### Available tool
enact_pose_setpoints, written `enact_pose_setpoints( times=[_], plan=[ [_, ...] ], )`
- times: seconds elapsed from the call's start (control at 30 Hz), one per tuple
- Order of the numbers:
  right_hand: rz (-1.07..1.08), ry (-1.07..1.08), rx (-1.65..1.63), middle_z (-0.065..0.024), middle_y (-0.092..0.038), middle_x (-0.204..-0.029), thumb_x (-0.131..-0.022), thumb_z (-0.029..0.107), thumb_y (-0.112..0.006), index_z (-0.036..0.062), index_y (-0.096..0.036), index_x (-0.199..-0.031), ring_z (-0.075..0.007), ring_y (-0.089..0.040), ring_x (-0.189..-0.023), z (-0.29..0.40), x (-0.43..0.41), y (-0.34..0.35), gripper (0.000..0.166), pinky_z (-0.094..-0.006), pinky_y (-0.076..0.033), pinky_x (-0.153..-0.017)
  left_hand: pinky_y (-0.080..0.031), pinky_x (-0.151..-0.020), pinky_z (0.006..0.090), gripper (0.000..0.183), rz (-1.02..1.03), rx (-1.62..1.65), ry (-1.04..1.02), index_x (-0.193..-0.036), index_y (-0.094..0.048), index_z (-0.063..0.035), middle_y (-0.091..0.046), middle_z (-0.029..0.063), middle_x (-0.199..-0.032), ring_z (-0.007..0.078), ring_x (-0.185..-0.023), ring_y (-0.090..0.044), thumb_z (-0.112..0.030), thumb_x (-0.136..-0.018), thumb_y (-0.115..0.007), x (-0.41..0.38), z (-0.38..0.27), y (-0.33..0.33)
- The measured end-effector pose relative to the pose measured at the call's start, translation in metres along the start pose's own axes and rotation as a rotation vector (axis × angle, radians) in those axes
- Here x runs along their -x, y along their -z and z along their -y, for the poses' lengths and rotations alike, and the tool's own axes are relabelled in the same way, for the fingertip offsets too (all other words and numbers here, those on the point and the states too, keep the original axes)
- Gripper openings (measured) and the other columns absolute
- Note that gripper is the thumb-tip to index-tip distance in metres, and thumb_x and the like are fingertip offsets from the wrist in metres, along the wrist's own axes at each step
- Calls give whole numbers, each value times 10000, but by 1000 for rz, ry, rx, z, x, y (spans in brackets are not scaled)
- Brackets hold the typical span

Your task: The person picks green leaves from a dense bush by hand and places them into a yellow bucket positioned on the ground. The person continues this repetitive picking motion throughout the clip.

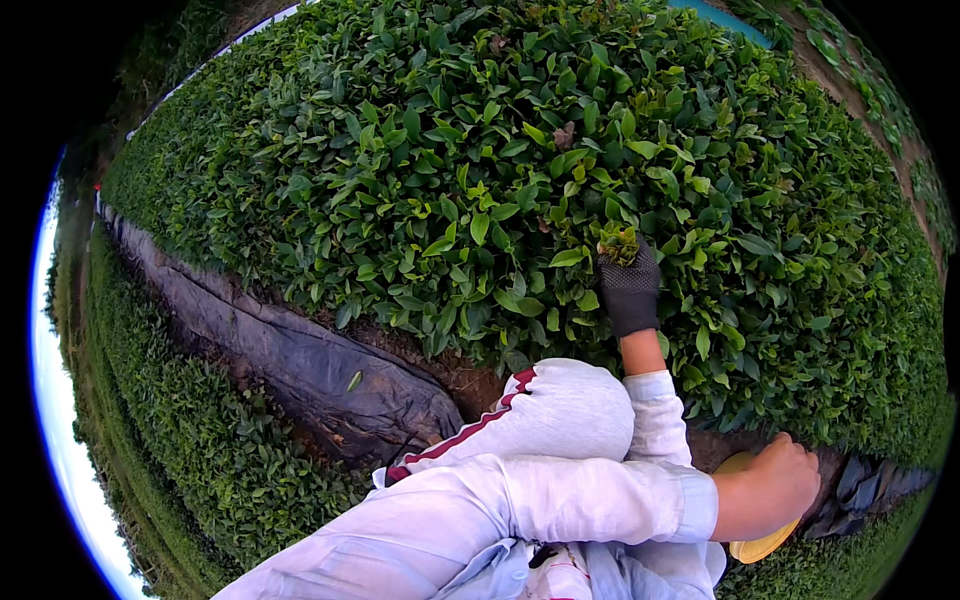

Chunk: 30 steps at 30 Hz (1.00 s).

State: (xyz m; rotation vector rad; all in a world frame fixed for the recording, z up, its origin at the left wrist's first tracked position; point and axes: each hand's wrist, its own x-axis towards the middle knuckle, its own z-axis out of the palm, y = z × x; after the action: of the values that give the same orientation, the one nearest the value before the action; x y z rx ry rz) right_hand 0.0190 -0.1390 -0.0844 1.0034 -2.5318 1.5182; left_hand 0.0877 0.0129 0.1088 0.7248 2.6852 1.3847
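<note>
My right hand (630, 281), in a dark dotted work glove, reaches into a tea bush (480, 187). It grips a small bunch of yellow-green leafy shoots (620, 246) at the top of the fist. My left arm crosses over the right one. The bare left hand (776, 480) is out to the right, fingers curled, over a yellow container (765, 544). Only parts of the container's rim and side show past that hand and wrist. Whether anything lies inside the left hand's curled fingers is hidden.
My bent knee (562, 409) in light trousers presses close to the bush. Dark ground sheeting (322, 349) runs along the path at left, beside another hedge row (247, 450). More crumpled black sheeting (855, 495) lies at right. A teal strip (724, 21) edges the far side.
</note>
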Motion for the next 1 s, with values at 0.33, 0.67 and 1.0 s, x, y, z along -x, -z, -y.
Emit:
enact_pose_setpoints(
  times=[0.33,0.67,1.0],
  plan=[
    [319,-392,-478,-47,-587,-766,-753,116,-645,33,-577,-920,-139,-533,-611,40,-20,19,199,-264,-412,-534,-391,-627,323,152,71,-113,-1,-770,-621,-29,-560,67,-755,193,-722,-564,-143,-670,-615,1,2,5],
    [351,-28,327,-145,-562,-964,-743,144,-586,98,-577,-998,-326,-557,-888,47,-28,-36,259,-390,-470,-745,-394,-635,327,139,45,-100,3,-778,-625,-47,-564,63,-771,191,-742,-566,-148,-685,-603,3,1,1],
    [597,-605,-522,-52,-581,-672,-750,145,-650,38,-590,-845,-189,-573,-633,42,-3,-23,155,-307,-458,-610,-401,-658,340,149,98,-113,44,-799,-634,-53,-580,63,-782,197,-751,-571,-151,-693,-597,0,3,2]
  ],
)
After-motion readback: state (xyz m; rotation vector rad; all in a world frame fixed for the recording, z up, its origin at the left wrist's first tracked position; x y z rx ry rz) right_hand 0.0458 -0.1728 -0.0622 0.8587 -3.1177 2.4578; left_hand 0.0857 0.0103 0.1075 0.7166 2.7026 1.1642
